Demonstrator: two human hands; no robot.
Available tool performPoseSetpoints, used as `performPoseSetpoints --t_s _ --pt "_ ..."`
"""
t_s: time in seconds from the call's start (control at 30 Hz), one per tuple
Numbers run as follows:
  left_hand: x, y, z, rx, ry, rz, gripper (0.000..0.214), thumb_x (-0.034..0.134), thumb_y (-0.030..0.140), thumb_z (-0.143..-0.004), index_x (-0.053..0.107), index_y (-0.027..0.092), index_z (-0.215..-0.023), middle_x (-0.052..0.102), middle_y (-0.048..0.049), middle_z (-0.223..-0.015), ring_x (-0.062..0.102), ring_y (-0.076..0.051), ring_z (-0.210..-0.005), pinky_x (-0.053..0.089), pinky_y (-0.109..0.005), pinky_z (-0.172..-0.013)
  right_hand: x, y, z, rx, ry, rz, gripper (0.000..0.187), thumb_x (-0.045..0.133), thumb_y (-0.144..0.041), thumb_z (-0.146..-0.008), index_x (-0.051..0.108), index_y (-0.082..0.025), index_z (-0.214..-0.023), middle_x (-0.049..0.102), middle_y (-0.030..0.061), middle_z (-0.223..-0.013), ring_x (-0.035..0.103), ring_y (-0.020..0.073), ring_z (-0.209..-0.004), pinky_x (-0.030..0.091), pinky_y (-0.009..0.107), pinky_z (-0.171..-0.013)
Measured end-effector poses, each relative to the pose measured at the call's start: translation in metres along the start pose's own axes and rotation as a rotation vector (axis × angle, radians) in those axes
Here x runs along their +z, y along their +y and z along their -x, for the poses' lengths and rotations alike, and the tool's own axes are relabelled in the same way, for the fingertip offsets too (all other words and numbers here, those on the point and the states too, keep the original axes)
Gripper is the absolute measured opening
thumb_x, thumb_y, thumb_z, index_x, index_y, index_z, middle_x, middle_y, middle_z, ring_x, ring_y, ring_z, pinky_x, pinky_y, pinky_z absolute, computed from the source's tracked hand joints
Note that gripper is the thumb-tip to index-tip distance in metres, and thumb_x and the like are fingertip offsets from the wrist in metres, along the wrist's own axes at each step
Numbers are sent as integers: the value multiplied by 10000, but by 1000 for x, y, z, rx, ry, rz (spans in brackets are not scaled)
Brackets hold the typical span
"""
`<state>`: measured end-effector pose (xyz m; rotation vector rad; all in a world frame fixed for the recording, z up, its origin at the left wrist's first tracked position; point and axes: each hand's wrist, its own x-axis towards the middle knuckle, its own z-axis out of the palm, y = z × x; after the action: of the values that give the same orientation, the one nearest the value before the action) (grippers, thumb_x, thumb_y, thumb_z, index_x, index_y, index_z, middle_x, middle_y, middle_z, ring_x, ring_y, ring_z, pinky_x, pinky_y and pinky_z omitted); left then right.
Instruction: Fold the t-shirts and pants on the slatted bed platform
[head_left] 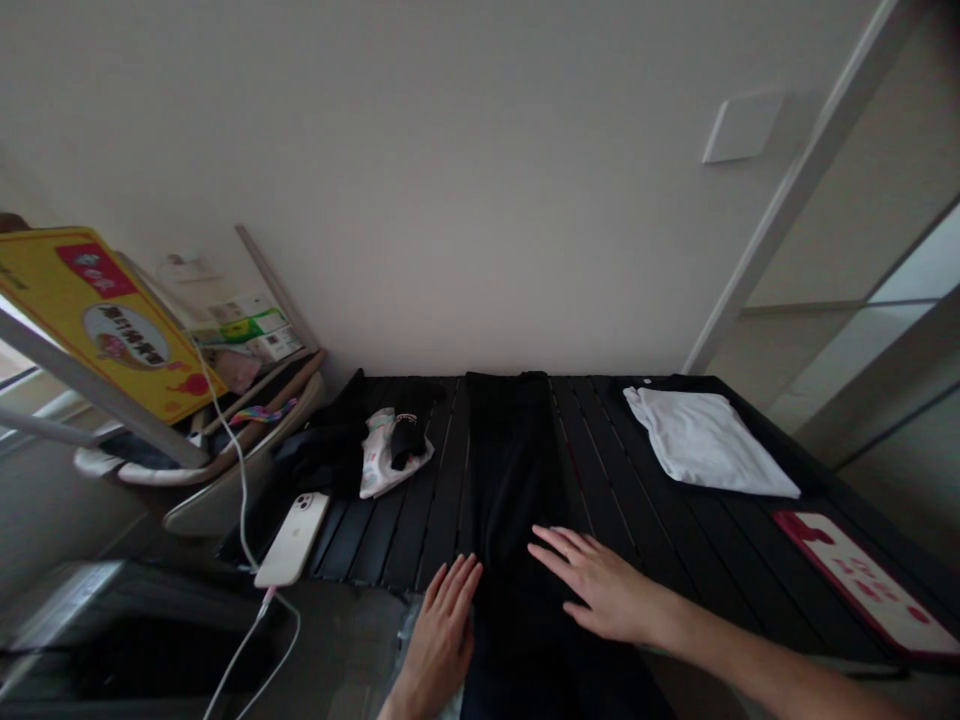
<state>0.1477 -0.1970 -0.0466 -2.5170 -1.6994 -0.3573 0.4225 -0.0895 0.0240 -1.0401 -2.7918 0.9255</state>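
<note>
— One slatted black table (420, 500) fills the lower middle of the frame, so what do we have on it?
— Largest first: black trousers (510, 480) run lengthwise down the centre and off the bottom edge toward us. At upper right sits a folded white T-shirt (701, 440); left of centre, a dark heap of clothing (322, 450) lies just beside a white printed cloth (382, 465).
— And our hands?
— Both are open, holding nothing. Our left hand (442, 630) lies at the trousers' left edge, fingers fairly close together, while our right hand (600, 585) rests on the black cloth, fingers spread wide.
— Which step do we call that?
— We judge it smoothing. The next move calls for an even lie before any fingers close on cloth.
— Anything smaller?
— A white phone (292, 538) at the table's lower left edge, with its white cable (244, 500)
</note>
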Motion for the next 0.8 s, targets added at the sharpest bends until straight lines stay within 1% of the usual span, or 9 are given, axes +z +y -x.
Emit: performPoseSetpoints --t_s 0.07,0.13,0.23,0.37,0.47,0.53,0.63,0.7,0.8 --pt "5 2 -2 19 -18 -49 855 367 -58 -694 228 211 -1494 350 -19 -1522 262 -189 -1418 296 -410 -1139 10 14 11 -61 -91 27 953 719 -229 -640 280 -304 -1481 177 93 -1584 171 328 -1434 221 513 -1141" --pt "14 8 -4 -1 6 -71 879 351 -79 -680 229 226 -1495 366 -14 -1514 264 -188 -1416 286 -404 -1133 26 23 23 -90 -118 35 1032 777 -288 -595 258 -312 -1486 133 95 -1593 132 337 -1440 200 525 -1145" --pt "29 19 -4 -106 79 -33 860 341 -85 -668 283 197 -1478 442 -46 -1465 315 -195 -1387 303 -403 -1110 57 25 32 -47 45 89 861 772 -340 -632 414 -260 -1411 228 112 -1568 212 337 -1421 261 500 -1133" --pt "38 30 -3 -185 123 45 850 340 -70 -634 357 191 -1444 521 -54 -1388 385 -197 -1337 298 -416 -1106 90 15 19 -8 332 267 578 699 -210 -704 531 -199 -1258 478 159 -1397 469 339 -1258 425 497 -1020" --pt "32 30 -2 -181 112 69 842 348 -57 -618 373 168 -1429 537 -60 -1363 397 -198 -1323 290 -416 -1107 93 4 9 -44 374 323 480 663 -131 -683 565 -197 -1148 606 131 -1217 568 325 -1128 474 492 -969" --pt "26 26 -2 -160 96 73 814 367 -40 -639 375 163 -1427 553 -62 -1343 410 -204 -1307 298 -414 -1100 87 0 12 -41 381 292 513 600 -63 -646 557 -199 -1139 621 109 -1186 590 300 -1106 485 454 -974" --pt "22 19 0 -135 80 52 784 399 -24 -682 375 202 -1432 588 -41 -1302 442 -202 -1270 314 -403 -1084 79 5 33 -37 450 273 628 462 18 -607 529 -210 -1188 592 108 -1256 605 255 -1113 515 367 -947" --pt "25 16 2 -122 73 16 793 407 -35 -693 377 245 -1434 597 -14 -1293 459 -193 -1250 315 -394 -1079 81 13 50 -68 478 315 656 400 44 -632 525 -222 -1218 565 113 -1314 619 238 -1106 536 332 -906" --pt "33 17 4 -126 79 -60 799 417 -49 -714 385 300 -1432 590 6 -1301 461 -197 -1247 299 -393 -1086 97 24 71 -92 393 407 648 365 55 -665 557 -224 -1217 570 119 -1329 702 205 -895 575 288 -750"
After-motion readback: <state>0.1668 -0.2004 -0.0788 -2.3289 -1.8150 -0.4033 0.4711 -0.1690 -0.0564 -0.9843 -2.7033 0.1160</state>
